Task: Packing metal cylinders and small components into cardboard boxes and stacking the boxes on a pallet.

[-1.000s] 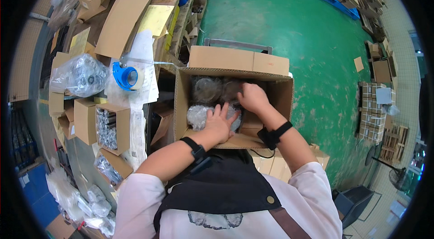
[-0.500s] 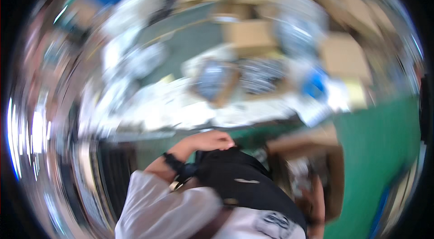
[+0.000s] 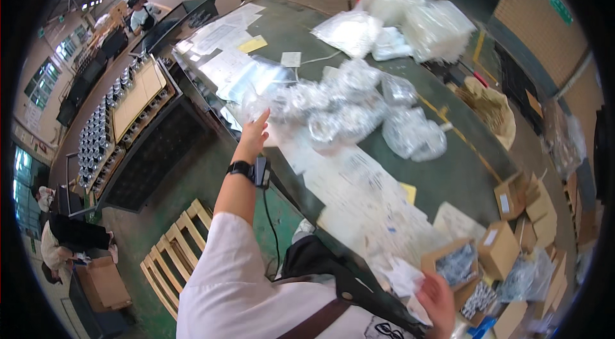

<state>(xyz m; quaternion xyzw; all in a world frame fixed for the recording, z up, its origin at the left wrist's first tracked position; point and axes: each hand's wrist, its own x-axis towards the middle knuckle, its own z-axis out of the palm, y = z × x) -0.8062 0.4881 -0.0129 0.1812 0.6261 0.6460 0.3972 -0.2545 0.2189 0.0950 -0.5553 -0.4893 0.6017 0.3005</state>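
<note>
The left hand [image 3: 255, 134] is at the near-left end of the wrapped bundles [image 3: 355, 118] on the counter [image 3: 464, 140], its fingers spread; contact is unclear. The right hand [image 3: 437, 300] is beside white plastic [image 3: 403, 277] and an open box [image 3: 433, 253]; I cannot tell its fingers' state. The bundles crowd together, so pulling one could drag others over the nearby edge.

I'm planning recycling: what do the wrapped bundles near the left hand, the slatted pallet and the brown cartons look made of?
Wrapped bundles: probably clear plastic film, glossy and see-through, with white glints; bubble wrap is possible.
Slatted pallet: likely bare wood, matt, with pale yellowish slats.
Brown cartons: apparently cardboard, dull, with folded flaps.
</note>
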